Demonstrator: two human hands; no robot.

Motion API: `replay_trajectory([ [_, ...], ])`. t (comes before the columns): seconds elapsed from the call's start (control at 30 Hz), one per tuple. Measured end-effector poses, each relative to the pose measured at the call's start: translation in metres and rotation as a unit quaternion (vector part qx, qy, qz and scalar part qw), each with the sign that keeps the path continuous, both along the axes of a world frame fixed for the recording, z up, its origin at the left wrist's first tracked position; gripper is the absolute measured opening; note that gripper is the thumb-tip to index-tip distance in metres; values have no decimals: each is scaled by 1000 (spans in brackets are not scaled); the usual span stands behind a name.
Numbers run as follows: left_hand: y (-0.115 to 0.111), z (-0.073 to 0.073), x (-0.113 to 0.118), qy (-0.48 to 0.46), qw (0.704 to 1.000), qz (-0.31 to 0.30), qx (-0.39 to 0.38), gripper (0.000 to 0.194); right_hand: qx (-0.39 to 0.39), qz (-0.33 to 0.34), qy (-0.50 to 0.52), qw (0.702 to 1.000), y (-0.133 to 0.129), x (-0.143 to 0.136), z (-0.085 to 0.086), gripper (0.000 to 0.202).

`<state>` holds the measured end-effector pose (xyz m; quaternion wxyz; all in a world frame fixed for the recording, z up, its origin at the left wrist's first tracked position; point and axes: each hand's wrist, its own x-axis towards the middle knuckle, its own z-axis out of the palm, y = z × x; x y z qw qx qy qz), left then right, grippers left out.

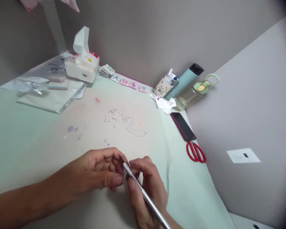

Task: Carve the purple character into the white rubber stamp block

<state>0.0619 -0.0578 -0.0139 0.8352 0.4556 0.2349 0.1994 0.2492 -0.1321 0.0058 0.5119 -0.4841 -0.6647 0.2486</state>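
Note:
My right hand (149,187) grips a slim silver craft knife (146,197) slantwise, its dark pointed blade up at the left end. The blade tip is close to the curled fingers of my left hand (102,170). That hand is held palm inward with its fingers bent towards the thumb; whatever may be between them is too small or hidden to make out. Both hands are just above the pale work surface (95,127), nearly touching each other. Small dark and purplish scraps (113,119) and a thin looped line (135,131) are on the surface beyond them.
A tissue pack (82,68) and plastic-wrapped sheets (50,98) are at the back left. Small character cards (132,85) line the back edge. A pen cup (164,86), blue bottle (184,81), clear bottle (193,93), phone (184,126) and red-handled scissors (195,152) are at the right.

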Motion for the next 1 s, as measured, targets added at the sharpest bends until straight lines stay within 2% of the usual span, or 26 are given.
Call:
replay_trajectory([
  [0.13, -1, 12, 2, 1, 998, 56, -36, 27, -14, -4, 111, 994, 2, -18, -7, 15],
  [0.27, 1, 23, -3, 20, 993, 114, -31, 29, 8, -27, 127, 992, 4, -26, -7, 23],
  [0.33, 2, 26, -6, 18, 990, 139, -30, 29, 16, -43, 135, 990, 4, -24, -4, 19],
  [0.43, 4, 27, -10, 15, 986, 165, -16, 26, -64, -39, 165, 983, 6, -22, -1, 10],
  [0.53, 5, 28, -13, 17, 987, 162, 12, 24, -156, -9, 238, 958, 8, -28, -1, 35],
  [0.63, 5, 28, -16, 26, 983, 176, 45, 23, -194, 9, 301, 934, 12, -44, 0, 51],
  [0.8, 8, 26, -19, 35, 979, 193, 63, 21, -229, 30, 364, 902, 20, -60, 9, 55],
  [0.9, 16, 21, -19, 58, 978, 182, 82, 24, -203, 11, 358, 912, 28, -47, 14, 46],
  [1.0, 23, 10, -21, 167, 953, 159, 196, 48, -136, -45, 291, 946, 37, -18, 13, 34],
])
